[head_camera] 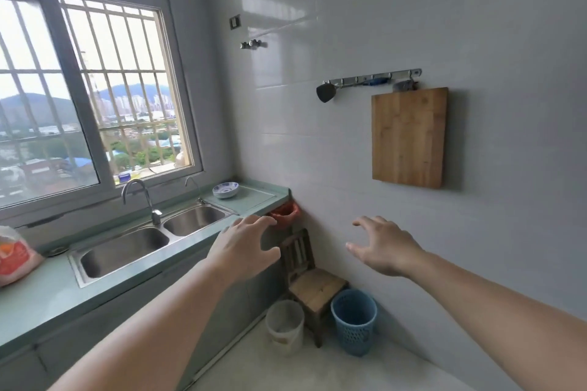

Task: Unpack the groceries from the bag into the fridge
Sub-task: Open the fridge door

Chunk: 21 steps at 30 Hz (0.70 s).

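Both our left hand (244, 244) and right hand (382, 246) are held out in mid-air, fingers spread loosely, holding nothing. The grocery bag (16, 255) sits on the green counter (47, 292) at the far left edge of view, well apart from both hands; no fridge is visible. The risk, as we judge it: reaching blind could tip the bag toward the double sink (139, 243).

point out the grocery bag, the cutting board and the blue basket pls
grocery bag (16, 255): head view, on its red-printed front, at the counter's left edge.
cutting board (409, 136): head view, middle of its wooden face, hanging on the wall.
blue basket (354, 324): head view, on its latticed side, on the floor.
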### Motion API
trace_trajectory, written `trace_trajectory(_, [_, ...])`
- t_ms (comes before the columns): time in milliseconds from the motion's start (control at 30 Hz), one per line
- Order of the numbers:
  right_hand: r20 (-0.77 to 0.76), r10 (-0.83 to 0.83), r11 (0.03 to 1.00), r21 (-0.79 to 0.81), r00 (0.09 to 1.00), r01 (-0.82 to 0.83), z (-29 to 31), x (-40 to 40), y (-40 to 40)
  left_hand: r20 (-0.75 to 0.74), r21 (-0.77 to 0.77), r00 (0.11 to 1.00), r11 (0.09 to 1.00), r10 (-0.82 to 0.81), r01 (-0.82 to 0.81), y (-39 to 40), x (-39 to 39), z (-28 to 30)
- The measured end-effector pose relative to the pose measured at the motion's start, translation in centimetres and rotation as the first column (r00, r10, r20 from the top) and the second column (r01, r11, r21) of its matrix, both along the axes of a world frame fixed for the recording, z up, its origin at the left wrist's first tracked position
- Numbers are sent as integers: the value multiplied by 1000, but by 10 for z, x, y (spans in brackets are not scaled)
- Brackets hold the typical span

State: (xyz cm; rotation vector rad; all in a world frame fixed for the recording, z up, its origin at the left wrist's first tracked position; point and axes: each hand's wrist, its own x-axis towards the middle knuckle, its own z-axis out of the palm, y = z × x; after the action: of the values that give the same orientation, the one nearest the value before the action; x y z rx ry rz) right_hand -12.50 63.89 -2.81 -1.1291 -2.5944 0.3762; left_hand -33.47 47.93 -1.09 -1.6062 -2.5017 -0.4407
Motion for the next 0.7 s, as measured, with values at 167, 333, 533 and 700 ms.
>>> trace_trajectory(167, [53, -168, 986, 5, 984, 168, -7, -3, 70, 32, -5, 983, 983, -182, 182, 110, -33, -16])
trace_trajectory(333, [82, -392, 920, 28, 916, 391, -4, -2, 133, 51, -5, 909, 910, -413, 414, 226, -61, -19])
trace_trajectory(533, [84, -623, 782, 76, 778, 619, 12, 26, 177, 41, 5, 757, 758, -652, 652, 343, -34, -16])
trace_trajectory(700, [80, -749, 662, 102, 657, 742, 15, 73, 204, 83, 39, 613, 617, -786, 786, 417, 24, -18])
